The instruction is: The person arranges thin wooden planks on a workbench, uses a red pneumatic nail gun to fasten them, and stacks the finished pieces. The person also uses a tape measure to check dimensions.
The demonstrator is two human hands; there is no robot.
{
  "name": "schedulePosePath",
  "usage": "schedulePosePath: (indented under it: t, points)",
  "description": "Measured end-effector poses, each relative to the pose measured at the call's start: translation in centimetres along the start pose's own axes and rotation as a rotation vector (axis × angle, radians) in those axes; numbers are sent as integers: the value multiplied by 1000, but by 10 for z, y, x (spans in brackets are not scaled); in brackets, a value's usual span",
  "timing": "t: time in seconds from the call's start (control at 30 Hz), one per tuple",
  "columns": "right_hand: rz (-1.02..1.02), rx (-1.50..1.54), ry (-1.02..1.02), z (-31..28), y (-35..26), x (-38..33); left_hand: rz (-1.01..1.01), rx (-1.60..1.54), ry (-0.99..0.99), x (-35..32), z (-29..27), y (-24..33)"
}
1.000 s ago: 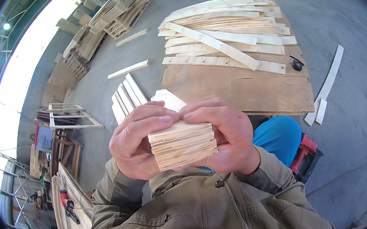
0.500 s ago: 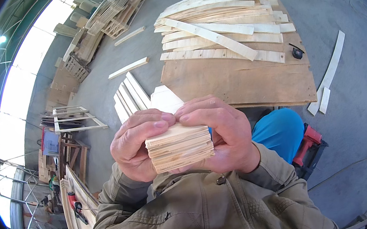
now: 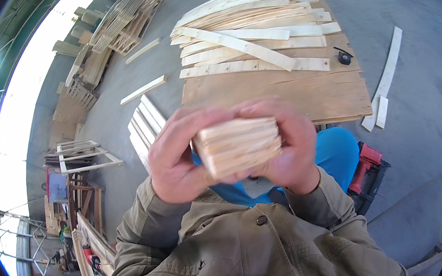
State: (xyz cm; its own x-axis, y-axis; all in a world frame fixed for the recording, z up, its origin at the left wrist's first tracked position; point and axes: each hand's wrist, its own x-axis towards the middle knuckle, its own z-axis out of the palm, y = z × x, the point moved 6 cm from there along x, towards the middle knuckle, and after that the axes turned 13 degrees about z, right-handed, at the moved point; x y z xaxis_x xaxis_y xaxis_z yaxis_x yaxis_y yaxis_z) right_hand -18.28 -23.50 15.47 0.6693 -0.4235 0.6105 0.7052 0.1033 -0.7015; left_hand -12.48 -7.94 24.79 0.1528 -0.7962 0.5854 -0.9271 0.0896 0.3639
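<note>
My left hand and right hand squeeze the stack of thin boards; with loose grip, inner pieces could slide out.

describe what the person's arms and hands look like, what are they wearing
Both the left hand and the right hand are bare, with no gloves, rings or watch visible. The arms are covered to the wrists by the loose, creased sleeves of an olive-khaki jacket with a dark round button at the front.

A woodworking shop: pale wooden slats piled on a far plywood sheet, concrete floor, red nail gun right.
</note>
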Motion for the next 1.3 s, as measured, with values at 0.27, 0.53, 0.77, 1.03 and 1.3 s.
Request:
schedulePosePath:
  t: [0.27, 0.53, 0.77, 1.03, 1.3]
  points:
    - [187, 156, 370, -109, 53, -7, -286, 220, -168, -26, 35, -124]
    - [221, 390, 389, -184, 97, -23, -353, 228, -319, -63, 90, -234]
    - [345, 380, 389, -225, 112, -30, -202, 137, -283, -47, 139, -273]
    - [598, 264, 447, -310, 142, -52, 71, 138, -238, -32, 207, -303]
    - [876, -614, 894, -386, 177, -119, -17, 47, -427, -38, 331, -366]
